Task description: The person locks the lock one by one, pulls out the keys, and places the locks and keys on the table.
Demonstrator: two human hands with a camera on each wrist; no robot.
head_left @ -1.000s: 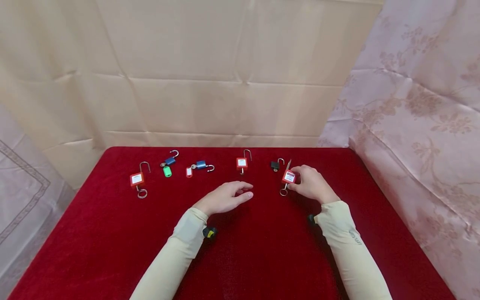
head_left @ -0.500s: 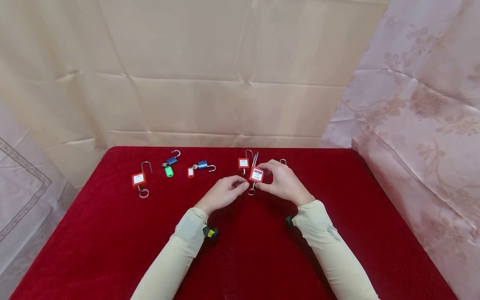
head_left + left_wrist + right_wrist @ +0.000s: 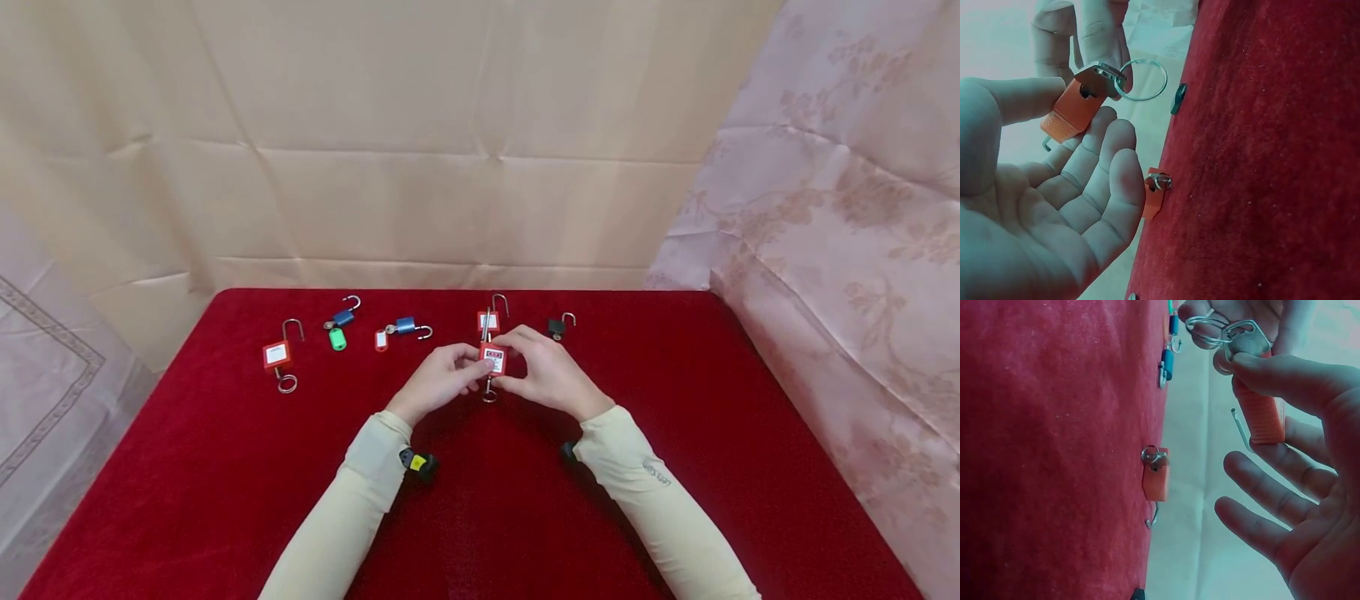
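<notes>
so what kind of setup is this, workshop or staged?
Looks staged, probably a recording bench: a table under red velvet cloth, creased fabric backdrops on all sides, and padlocks with keys laid in a row. Both hands hold a red padlock.

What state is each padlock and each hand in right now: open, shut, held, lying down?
Held red padlock: off the table, shackle open, key in it.
Left hand: fingertips pinching that padlock.
Right hand: gripping the padlock body.
Far-left red padlock: lying, shackle open.
Blue padlock with green tag: lying, open.
Second blue padlock: lying, open.
Middle red padlock: lying, open.
Black padlock: lying, open.
</notes>
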